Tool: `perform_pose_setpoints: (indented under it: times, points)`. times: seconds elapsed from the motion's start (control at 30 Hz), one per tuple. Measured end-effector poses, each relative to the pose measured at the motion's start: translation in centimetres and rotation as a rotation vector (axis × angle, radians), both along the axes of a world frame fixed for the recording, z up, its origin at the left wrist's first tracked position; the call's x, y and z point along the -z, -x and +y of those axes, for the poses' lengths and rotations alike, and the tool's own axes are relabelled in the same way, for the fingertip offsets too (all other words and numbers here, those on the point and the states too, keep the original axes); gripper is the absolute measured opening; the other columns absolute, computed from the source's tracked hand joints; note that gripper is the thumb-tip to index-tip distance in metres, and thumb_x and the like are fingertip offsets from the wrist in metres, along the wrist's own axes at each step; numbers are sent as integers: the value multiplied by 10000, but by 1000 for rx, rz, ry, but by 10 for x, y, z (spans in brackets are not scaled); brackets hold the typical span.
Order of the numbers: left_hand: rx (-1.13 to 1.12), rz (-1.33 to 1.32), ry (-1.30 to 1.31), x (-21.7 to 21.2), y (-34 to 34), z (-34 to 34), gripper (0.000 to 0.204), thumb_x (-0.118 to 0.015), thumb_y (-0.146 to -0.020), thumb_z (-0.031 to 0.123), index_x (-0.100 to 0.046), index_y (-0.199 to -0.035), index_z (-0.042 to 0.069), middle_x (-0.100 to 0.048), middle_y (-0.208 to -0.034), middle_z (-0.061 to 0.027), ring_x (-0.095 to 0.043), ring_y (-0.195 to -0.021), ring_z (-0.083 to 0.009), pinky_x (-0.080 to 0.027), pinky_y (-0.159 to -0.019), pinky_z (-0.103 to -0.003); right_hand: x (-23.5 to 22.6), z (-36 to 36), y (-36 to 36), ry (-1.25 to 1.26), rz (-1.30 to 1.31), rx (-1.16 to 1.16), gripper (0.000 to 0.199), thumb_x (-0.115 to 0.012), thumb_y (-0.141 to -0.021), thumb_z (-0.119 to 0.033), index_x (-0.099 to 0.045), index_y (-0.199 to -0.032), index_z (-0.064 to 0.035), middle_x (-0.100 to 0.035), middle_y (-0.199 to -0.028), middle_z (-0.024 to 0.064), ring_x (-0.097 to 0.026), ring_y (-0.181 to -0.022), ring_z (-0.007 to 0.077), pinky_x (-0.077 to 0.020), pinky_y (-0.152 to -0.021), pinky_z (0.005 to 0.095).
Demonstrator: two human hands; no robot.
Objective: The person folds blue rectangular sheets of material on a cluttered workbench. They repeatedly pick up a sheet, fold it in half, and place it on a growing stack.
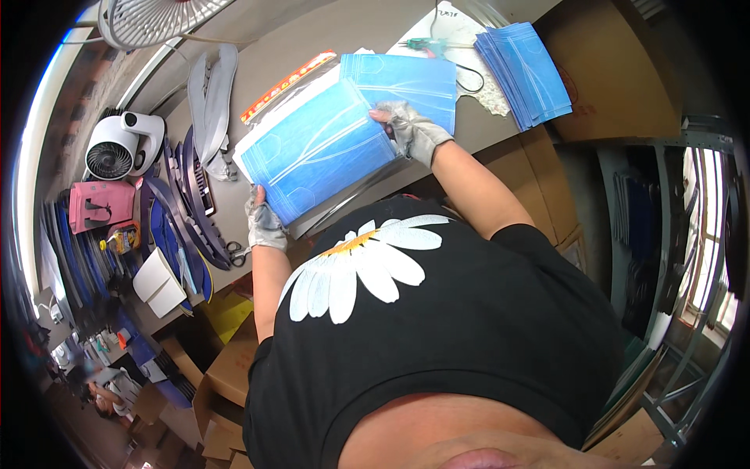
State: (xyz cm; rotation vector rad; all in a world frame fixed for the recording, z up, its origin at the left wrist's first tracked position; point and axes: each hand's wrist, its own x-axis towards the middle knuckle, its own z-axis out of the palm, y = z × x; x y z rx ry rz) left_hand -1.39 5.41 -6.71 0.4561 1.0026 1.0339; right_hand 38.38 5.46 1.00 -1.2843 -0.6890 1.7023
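A blue sheet [312,148] with white stitch-like lines, resembling printed denim, lies tilted in front of me. Gripping its lower left corner is my left hand [266,225], in a pale work glove that leaves the thumb tip bare. My right hand [410,131], gloved the same way, pinches the sheet's right edge with the thumb on top; its other fingers are partly hidden. Beyond it, a second blue sheet [418,82] of the same pattern rests on the table, partly covered. White layers show along the held sheet's left edge.
At the right end of the table [488,137] sits a stack of blue sheets [527,74] beside green-handled snips [426,44]. Left are grey curved pieces [211,102], dark blue curved strips [176,211], scissors [237,252] and a small white fan [121,148]. Cardboard boxes [617,70] flank the table.
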Motion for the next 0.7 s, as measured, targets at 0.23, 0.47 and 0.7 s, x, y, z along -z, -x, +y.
perform_pose_setpoints:
  times: [0.23,0.47,0.7]
  points:
    - [12,-81,19,10,-22,25,618,-552,-959,399,-316,-1477,158,-502,-1356,-157,-575,-1130,-302,-531,-824,-378,-17,-2,-75,-70,206,254,424,-726,-814,-262,-598,-1122,1,-639,-1038,129,-633,-971,258,-553,-809,412]
    - [-12,328,245,11,-67,71,490,-560,-938,425,-460,-1332,151,-615,-1171,-135,-629,-932,-294,-480,-701,-385,11,-3,-82,20,156,257,321,-733,-815,-199,-610,-1057,-29,-649,-992,124,-656,-853,288,-572,-728,469]
    - [176,388,244,-17,-91,95,576,-705,-859,259,-463,-1359,107,-543,-1273,-116,-568,-1068,-228,-449,-868,-389,5,-16,-64,149,194,279,252,-706,-828,-153,-615,-1035,-43,-649,-987,128,-646,-857,294,-558,-716,480]
